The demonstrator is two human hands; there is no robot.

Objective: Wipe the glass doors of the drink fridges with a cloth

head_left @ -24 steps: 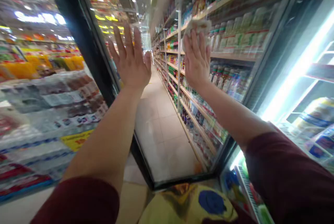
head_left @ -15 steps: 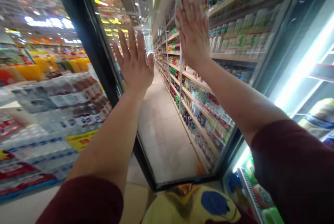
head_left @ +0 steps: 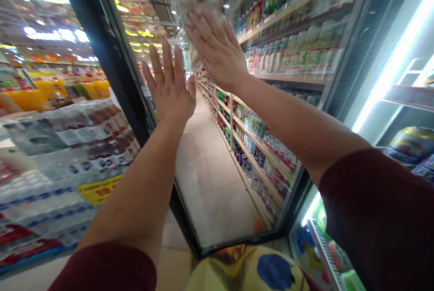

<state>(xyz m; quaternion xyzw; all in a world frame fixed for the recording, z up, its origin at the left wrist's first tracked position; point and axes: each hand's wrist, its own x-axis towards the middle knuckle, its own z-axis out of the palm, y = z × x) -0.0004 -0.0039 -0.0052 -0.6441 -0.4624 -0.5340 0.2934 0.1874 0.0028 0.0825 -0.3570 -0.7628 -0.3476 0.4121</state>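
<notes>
A crumpled pale cloth [head_left: 200,0] sits high on the inner face of an open glass cooler door [head_left: 217,155], near its top and toward the black frame edge [head_left: 111,64]. The right hand [head_left: 215,49] presses it flat against the pane with fingers spread and extended rather than curled, so the cloth is pinned under palm and fingertips, not gripped; that flat pressure looks suited to rubbing the glass. The left hand [head_left: 171,87] lies lower and just beside it, open, fingers splayed, holding nothing, palm against the same pane, apparently bracing the door so it does not swing away. Both forearms reach up from dark red sleeves [head_left: 376,218]. Through the glass show a tiled aisle [head_left: 210,169] and long shelves of bottled drinks [head_left: 271,146]. To the right, the lit cooler interior [head_left: 396,69] holds packaged goods; to the left stand stacked packs of bottled water [head_left: 61,155].
</notes>
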